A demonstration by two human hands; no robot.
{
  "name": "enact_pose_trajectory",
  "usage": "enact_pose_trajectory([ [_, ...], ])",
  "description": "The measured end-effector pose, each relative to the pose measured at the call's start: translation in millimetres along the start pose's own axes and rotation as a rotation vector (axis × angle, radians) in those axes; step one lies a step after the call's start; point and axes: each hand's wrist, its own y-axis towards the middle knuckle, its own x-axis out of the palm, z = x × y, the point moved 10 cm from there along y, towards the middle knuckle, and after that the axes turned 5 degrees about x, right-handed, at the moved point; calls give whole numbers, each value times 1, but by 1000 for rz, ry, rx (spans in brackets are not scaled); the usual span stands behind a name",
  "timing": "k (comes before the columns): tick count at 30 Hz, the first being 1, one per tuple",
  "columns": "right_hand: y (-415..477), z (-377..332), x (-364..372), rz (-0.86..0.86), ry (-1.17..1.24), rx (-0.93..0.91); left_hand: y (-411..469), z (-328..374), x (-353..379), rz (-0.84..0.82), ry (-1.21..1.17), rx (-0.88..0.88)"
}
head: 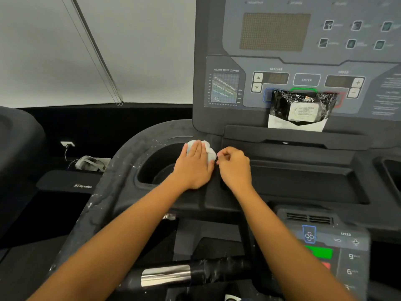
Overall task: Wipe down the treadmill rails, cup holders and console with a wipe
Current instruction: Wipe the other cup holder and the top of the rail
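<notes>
Wipe (210,152): lying bunched under the left hand (195,166), whose straight, closed fingers are pressing it onto the ledge beside the cup holder (149,168). Right hand (234,165): fingers curling just right of it; pinch unclear. Rail (102,192), left of the fingers, is showing white specks; console (208,40), beyond them, is likely awaiting wiping.

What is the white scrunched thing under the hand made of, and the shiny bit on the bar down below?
The wipe looks like soft, cloth-like paper, probably: it crumples into folds under the left hand. The shiny sleeve down below looks like polished metal, because it mirrors light in bright streaks.
</notes>
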Motion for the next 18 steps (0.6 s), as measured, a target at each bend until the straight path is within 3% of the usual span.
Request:
enact_pose_trajectory([
  [5,7,7,4,3,-18,71,36,-9,-4,34,-64,-64],
  [10,10,26,4,-20,284,221,-33,21,3,123,-210,-11],
  [13,11,32,5,-22,385,271,-60,33,12,93,-254,29],
  [18,12,31,3,14,392,260,-8,24,-1,99,-274,5],
])
